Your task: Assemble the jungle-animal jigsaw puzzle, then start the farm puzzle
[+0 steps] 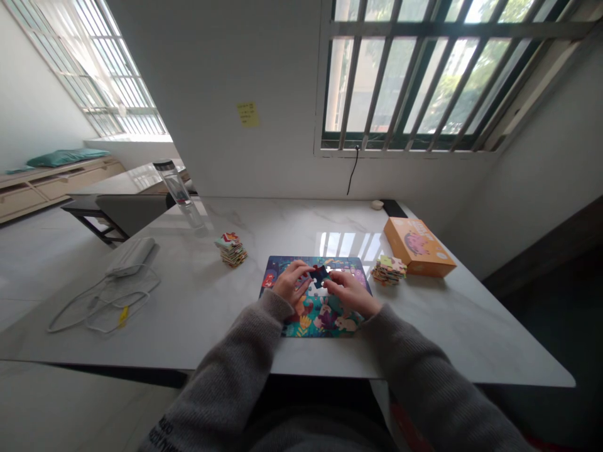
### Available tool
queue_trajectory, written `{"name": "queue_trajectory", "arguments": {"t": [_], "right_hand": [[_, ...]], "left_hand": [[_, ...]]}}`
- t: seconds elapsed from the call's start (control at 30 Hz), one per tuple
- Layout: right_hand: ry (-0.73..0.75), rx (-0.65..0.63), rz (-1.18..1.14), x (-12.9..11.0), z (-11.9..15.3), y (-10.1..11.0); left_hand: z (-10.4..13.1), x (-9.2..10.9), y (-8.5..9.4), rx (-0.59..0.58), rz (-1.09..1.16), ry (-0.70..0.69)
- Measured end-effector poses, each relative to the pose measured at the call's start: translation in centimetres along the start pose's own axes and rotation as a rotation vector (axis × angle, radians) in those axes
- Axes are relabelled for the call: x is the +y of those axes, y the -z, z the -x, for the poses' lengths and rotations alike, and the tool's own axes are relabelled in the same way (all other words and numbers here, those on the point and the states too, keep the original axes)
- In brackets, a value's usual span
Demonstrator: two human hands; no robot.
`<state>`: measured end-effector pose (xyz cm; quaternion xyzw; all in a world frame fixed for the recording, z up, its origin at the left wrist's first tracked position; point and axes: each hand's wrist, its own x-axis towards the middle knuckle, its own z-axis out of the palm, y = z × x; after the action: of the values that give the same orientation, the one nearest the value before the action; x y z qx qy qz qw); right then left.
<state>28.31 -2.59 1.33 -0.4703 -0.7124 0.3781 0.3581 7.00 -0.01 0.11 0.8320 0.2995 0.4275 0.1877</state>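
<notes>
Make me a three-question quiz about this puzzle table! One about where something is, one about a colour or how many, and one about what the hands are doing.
1. Where is the orange box?
A. On the table, to the right of the puzzle board
B. On the floor
C. On top of the water bottle

2. How many stacks of loose pieces sit on the table?
A. None
B. Two
C. Five

3. What are the hands doing?
A. Resting in the lap
B. Holding the bottle
C. Both at one dark puzzle piece over the board

Answers:
1 A: the box lies right of the puzzle board, beyond one stack.
2 B: one stack is on the left and another stack is by the box.
3 C: the left hand and right hand meet at the dark puzzle piece.
</notes>
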Motion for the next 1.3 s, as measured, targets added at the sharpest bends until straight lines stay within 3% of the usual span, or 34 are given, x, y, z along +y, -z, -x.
{"name": "queue_trajectory", "arguments": {"t": [0.17, 0.33, 0.53, 0.77, 0.87, 1.3], "right_hand": [[-0.037, 0.017, -0.097, -0.2, -0.1, -0.3], [-0.015, -0.032, -0.089, -0.2, 0.1, -0.3], [0.182, 0.163, 0.008, -0.3, 0.5, 0.9], [0.39, 0.056, 0.224, -0.8, 0.9, 1.1], [0.445, 0.072, 0.274, -0.5, 0.8, 1.1], [0.445, 0.073, 0.288, -0.4, 0.9, 1.1]], "left_hand": [[0.1, 0.4, 0.3, -0.067, -0.056, -0.102], [0.1, 0.4, 0.1, -0.029, -0.055, -0.075], [-0.2, 0.7, 0.4, -0.008, 0.017, -0.05], [-0.3, 0.9, 0.5, -0.035, 0.091, -0.099], [-0.2, 0.9, 0.4, -0.051, 0.096, -0.076], [-0.2, 0.9, 0.4, -0.07, 0.115, -0.036]]}}
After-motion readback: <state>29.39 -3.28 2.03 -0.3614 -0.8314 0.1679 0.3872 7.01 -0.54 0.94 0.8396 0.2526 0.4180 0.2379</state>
